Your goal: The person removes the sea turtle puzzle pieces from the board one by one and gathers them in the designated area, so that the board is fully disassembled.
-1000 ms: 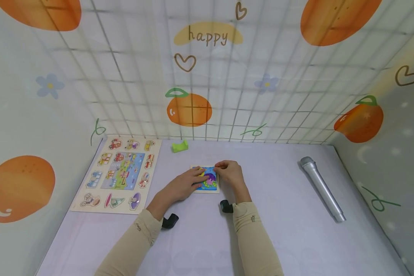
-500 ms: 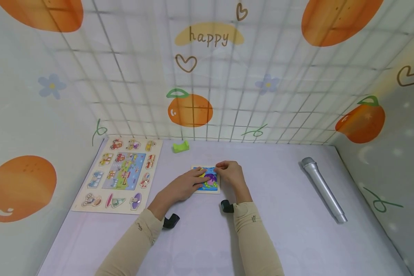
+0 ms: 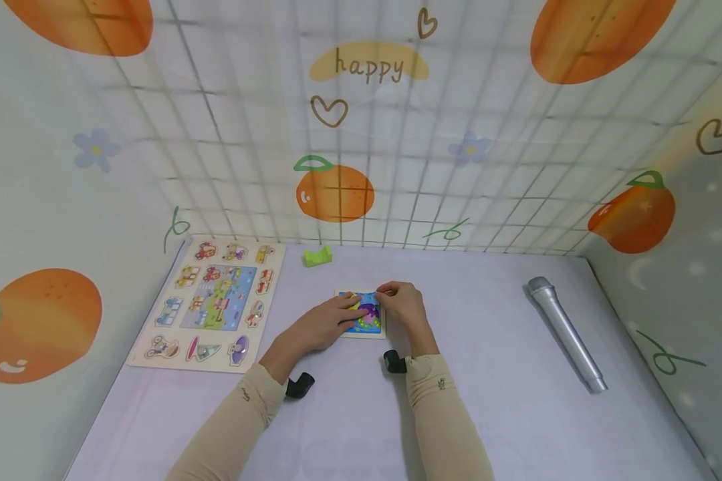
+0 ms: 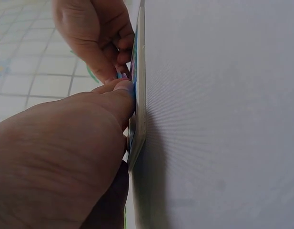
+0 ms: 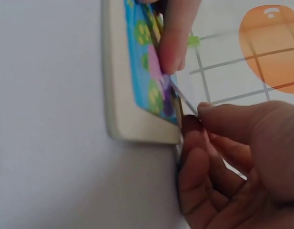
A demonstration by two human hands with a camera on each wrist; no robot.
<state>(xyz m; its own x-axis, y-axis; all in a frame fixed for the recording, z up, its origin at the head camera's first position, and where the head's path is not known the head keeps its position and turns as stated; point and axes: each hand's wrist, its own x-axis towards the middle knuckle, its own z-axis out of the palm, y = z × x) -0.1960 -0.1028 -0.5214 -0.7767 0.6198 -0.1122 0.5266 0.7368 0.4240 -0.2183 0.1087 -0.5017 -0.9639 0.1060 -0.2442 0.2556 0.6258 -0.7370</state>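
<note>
A small picture puzzle in a pale wooden frame point(image 3: 384, 328) lies on the table between the two hands. My left hand point(image 3: 320, 325) reaches over it from the left, its extended fingers resting on the colourful picture. At the puzzle's upper right corner is my right hand point(image 3: 404, 304). In the right wrist view, its thumb and fingers pinch the edge of a thin puzzle piece point(image 5: 186, 100), which tilts up from the picture beside a left fingertip. The left hand covers much of the puzzle's left side. The left wrist view shows the frame point(image 4: 141, 95) edge-on.
A large wooden vehicle puzzle board point(image 3: 138, 351) lies on the left. Near the back wall sits a small green block point(image 3: 317, 256). A silver microphone point(image 3: 568, 334) lies on the right. Black wrist mounts point(image 3: 301, 385) stick out from the sleeves. Patterned cloth walls surround the table.
Both hands keep nearly the same place on the puzzle. The whole head view has shifted slightly, moving the scene a little right and down.
</note>
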